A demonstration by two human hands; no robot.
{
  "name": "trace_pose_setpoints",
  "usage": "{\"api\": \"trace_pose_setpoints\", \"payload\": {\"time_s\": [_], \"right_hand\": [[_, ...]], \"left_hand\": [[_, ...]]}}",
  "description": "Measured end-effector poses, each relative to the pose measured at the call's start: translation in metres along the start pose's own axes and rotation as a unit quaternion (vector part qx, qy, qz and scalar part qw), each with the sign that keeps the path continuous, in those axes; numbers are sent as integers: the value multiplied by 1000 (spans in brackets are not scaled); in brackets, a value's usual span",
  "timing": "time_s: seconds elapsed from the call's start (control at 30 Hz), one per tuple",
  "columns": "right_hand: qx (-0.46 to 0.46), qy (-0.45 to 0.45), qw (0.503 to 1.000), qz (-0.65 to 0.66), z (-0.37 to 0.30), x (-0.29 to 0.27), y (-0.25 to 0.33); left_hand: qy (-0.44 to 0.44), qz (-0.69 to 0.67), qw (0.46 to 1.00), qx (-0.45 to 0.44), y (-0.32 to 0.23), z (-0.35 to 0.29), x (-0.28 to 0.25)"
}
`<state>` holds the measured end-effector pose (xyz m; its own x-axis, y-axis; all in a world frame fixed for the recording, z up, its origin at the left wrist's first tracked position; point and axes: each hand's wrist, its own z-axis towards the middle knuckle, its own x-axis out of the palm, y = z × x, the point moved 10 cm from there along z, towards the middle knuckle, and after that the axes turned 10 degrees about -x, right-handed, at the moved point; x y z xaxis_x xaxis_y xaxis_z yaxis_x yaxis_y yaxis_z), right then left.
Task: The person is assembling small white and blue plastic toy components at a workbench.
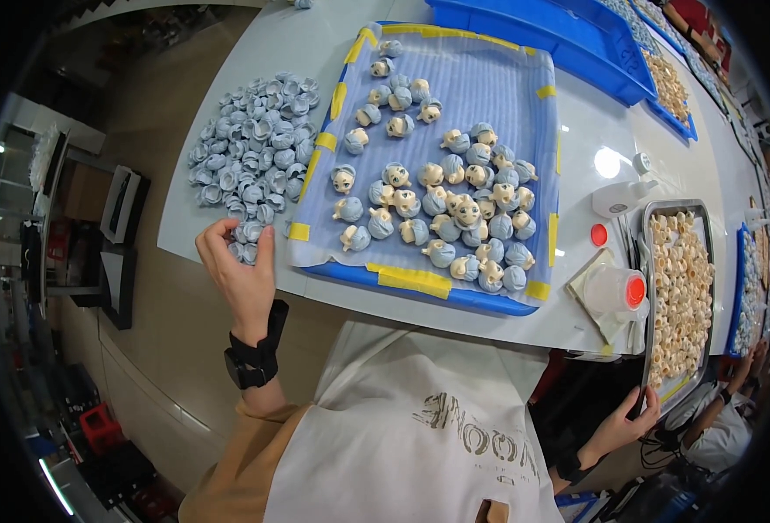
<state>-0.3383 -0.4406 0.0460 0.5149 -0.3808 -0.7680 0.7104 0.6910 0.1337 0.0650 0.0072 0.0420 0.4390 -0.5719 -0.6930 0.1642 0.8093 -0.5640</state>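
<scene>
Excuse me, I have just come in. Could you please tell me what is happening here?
A person works at a table with bare hands. The left hand is spread around a few light blue hollow pieces at the near end of their pile. The right hand is at the near end of a metal tray of cream pieces; its grip is unclear. Between them, blue-haired doll heads lie on a cloth-lined blue tray.
</scene>
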Motion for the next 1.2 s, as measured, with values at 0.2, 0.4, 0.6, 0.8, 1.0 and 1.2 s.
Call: {"api": "trace_pose_setpoints", "payload": {"time_s": [0.2, 0.4, 0.6, 0.8, 1.0, 1.2], "right_hand": [[-2, 1, 1000, 1, 3, 3, -2], [3, -22, 1000, -8, 5, -11, 2], [67, -22, 995, 63, 2, 0, -7], [111, -33, 991, 75, 3, -14, -17], [116, -16, 989, 93, 4, -10, -23], [165, -24, 979, 120, 14, -15, -31]], "left_hand": [[-9, 14, 1000, 11, -1, -2, 4], [-9, 21, 997, 68, 5, -1, 8], [-73, 88, 990, 85, 19, -1, -12], [-66, 92, 990, 84, 21, 0, 5], [-47, 79, 994, 50, 23, 4, 7], [3, 60, 998, 24, 22, 5, 18]]}}
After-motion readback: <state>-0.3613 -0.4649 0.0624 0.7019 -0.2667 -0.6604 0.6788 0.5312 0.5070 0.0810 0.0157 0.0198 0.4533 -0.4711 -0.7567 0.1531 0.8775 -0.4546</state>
